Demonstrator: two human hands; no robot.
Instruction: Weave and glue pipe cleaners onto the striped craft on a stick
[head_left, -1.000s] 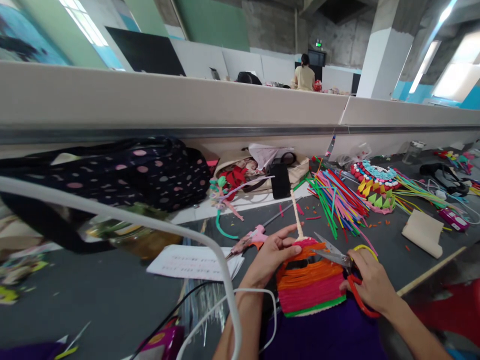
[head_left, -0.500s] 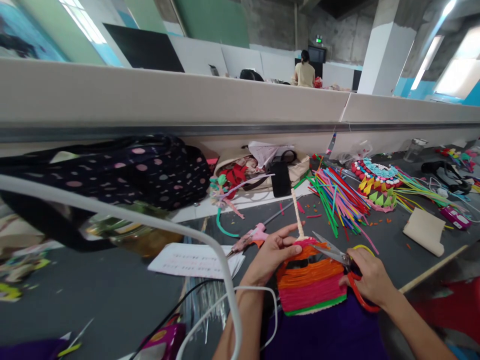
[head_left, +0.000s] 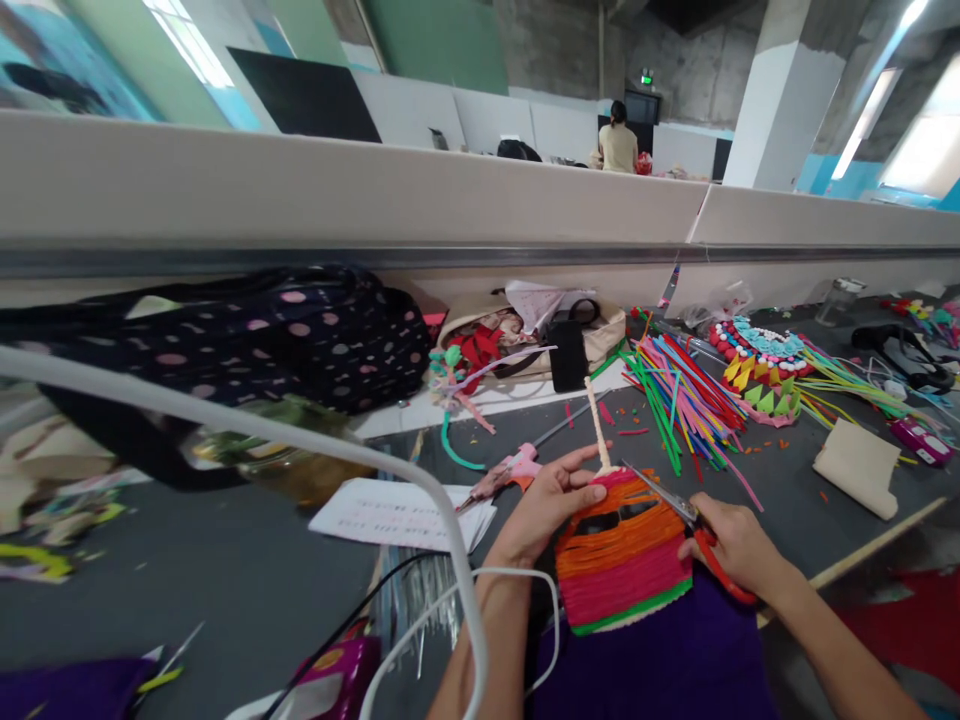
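Observation:
A craft piece (head_left: 622,568) striped in orange, pink and green, with dark gaps in its orange part, hangs over a purple cloth (head_left: 652,660). A pale wrapped stick (head_left: 598,425) rises from its top. My left hand (head_left: 559,500) pinches the piece at its upper left corner, thumb in front. My right hand (head_left: 731,535) grips red-handled scissors (head_left: 679,502), their blades nearly together along the upper right edge of the orange part. Fingers of that hand also touch the piece's right side. Behind my left hand lies a pink glue gun (head_left: 517,466).
Several coloured pipe-cleaner-like strips (head_left: 686,400) lie beyond my right hand, with a beaded ornament (head_left: 765,350) further right. A white cable (head_left: 420,480) arches across the left foreground. Folded paper (head_left: 397,512), a dotted bag (head_left: 330,340) and a phone (head_left: 568,357) also occupy the table.
The scissor blades have drawn together from a wider spread and now lie along the upper right edge. My left hand keeps its hold; the whole view has shifted slightly.

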